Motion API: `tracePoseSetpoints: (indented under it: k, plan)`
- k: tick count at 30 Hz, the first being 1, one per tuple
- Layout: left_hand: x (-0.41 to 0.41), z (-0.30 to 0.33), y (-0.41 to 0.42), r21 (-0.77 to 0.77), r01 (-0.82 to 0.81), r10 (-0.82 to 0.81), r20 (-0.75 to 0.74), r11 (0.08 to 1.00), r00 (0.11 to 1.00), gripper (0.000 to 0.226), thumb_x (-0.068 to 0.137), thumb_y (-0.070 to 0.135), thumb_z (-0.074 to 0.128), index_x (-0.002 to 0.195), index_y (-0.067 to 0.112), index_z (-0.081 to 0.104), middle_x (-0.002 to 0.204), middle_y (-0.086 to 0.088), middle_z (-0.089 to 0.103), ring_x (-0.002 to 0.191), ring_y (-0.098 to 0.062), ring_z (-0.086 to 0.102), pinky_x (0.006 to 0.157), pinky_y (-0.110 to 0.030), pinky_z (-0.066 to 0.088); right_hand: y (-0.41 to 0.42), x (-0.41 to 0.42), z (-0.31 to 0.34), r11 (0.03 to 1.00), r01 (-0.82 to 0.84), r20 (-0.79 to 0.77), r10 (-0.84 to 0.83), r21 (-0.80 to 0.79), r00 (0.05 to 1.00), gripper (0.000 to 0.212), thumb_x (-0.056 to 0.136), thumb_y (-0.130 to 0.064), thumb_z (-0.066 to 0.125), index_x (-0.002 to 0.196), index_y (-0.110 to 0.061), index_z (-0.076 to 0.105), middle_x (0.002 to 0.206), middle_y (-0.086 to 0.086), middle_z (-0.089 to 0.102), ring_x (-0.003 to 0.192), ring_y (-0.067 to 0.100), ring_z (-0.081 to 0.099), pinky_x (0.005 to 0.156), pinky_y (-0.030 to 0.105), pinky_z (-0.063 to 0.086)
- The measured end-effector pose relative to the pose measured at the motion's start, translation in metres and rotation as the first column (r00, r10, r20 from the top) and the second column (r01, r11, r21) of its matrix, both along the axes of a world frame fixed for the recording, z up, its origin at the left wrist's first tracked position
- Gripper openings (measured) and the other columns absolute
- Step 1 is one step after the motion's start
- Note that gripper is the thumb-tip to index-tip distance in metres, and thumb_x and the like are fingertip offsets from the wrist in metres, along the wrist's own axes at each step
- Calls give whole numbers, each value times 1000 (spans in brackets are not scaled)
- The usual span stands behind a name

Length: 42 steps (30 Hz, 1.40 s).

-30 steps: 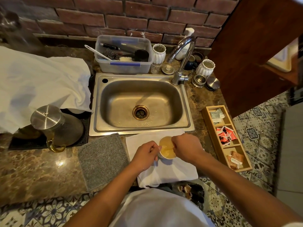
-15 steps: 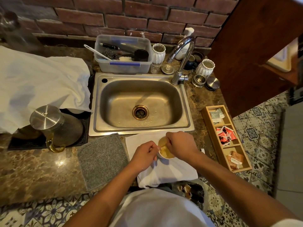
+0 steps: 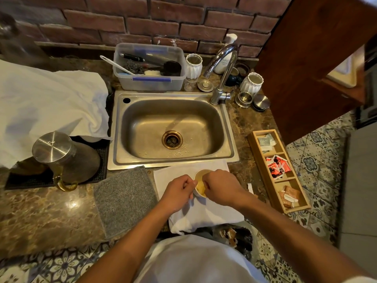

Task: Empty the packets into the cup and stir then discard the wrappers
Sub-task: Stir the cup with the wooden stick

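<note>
Landmark: sink (image 3: 232, 137), steel, set in a brown marble counter (image 3: 40, 211) below a brick wall.

- Cup (image 3: 201, 180): small, holding pale yellow liquid; stands on a white cloth (image 3: 204, 217) just in front of the sink's front rim.
- Left hand (image 3: 177, 190): curled against the cup's left side, gripping it.
- Right hand (image 3: 221, 186): clenched over the cup's right rim, fingers pinched together above the liquid; what they pinch cannot be told.
- Grey mat (image 3: 124, 201): in front of the sink's left corner, beside the cloth.
- Steel kettle (image 3: 61, 156): left of the sink, on a black mat.
- White towel (image 3: 47, 107): left of the sink, behind the kettle.
- Plastic tub (image 3: 151, 68): behind the sink, holding brushes and scourers.
- Tap (image 3: 221, 72): at the sink's back right corner.
- Wooden tray (image 3: 253, 144): right of the sink, three compartments, each with packets (image 3: 276, 166); the middle ones red.
- Scrap of paper (image 3: 250, 188): on the counter between cloth and tray.
</note>
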<state>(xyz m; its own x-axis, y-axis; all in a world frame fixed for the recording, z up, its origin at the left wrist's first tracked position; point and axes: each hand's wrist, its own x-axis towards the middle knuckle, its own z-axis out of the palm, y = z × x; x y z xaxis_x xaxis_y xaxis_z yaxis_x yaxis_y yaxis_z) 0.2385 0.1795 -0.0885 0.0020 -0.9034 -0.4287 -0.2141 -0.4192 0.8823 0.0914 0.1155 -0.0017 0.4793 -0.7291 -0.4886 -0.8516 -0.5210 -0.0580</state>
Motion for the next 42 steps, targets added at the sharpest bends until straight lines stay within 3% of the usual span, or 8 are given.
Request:
tracePoseSetpoints:
  k: [4, 9, 14, 20, 25, 31, 36, 42]
  plan:
    - [-1, 2, 0, 8, 2, -2, 21, 1000, 1000, 29, 104, 28, 54, 77, 18, 59, 59, 6, 64, 49, -4, 55, 61, -26, 48, -2, 6, -2, 998, 65, 104, -61, -28, 993, 21, 96, -28, 59, 106, -16, 72, 101, 9, 75, 85, 26, 67, 70, 31, 49]
    - [0, 3, 2, 18, -13, 14, -26, 1000, 1000, 27, 104, 23, 55, 81, 11, 59, 60, 0, 65, 49, -9, 58, 55, -22, 50, -14, -1, -1, 988, 73, 81, -62, -139, 995, 23, 101, -32, 55, 115, -18, 67, 106, 9, 75, 92, 28, 70, 78, 36, 59]
    - [2, 2, 4, -1, -41, 41, -55, 999, 998, 29, 104, 24, 55, 78, 11, 58, 59, -6, 65, 46, -9, 55, 54, -24, 48, -12, -10, 3, 997, 22, 0, -22, -68, 1000, 27, 96, -30, 66, 120, -18, 70, 112, 8, 75, 95, 27, 72, 83, 35, 59]
    - [2, 2, 3, -9, -26, 26, -35, 1000, 999, 30, 104, 26, 56, 78, 12, 57, 58, -1, 64, 48, -9, 54, 58, -26, 47, -4, -7, -4, 997, 75, 55, -76, 19, 996, 15, 94, -25, 63, 102, -14, 71, 100, 10, 74, 84, 27, 68, 67, 28, 47]
    - [3, 2, 4, -7, -17, 17, -30, 1000, 999, 27, 104, 24, 54, 79, 13, 57, 62, -2, 66, 50, -9, 54, 58, -25, 47, -3, 0, -10, 990, 135, 142, -128, -42, 982, 23, 100, -31, 56, 110, -16, 70, 103, 8, 74, 91, 27, 69, 77, 35, 57]
    - [3, 3, 6, -8, -22, 22, -35, 1000, 999, 28, 104, 24, 55, 78, 15, 57, 63, -3, 66, 50, -8, 56, 55, -21, 48, -11, -9, -7, 982, 145, 116, -131, -122, 985, 20, 100, -31, 56, 112, -19, 67, 102, 7, 75, 86, 24, 69, 70, 30, 54]
    - [1, 3, 5, -23, -27, 26, -34, 999, 999, 28, 104, 26, 56, 79, 11, 57, 62, -3, 66, 49, -10, 55, 54, -24, 48, -10, -12, -5, 985, 163, 75, -159, -58, 984, 23, 97, -32, 64, 116, -19, 69, 105, 6, 75, 89, 23, 70, 77, 32, 57]
    - [-3, -2, 2, -9, -12, 12, -9, 1000, 1000, 27, 103, 29, 55, 78, 19, 58, 60, 3, 66, 50, -4, 54, 65, -31, 48, 4, -6, -7, 991, 132, 81, -134, 22, 988, 21, 95, -28, 64, 109, -14, 70, 101, 11, 73, 88, 27, 69, 78, 35, 58]
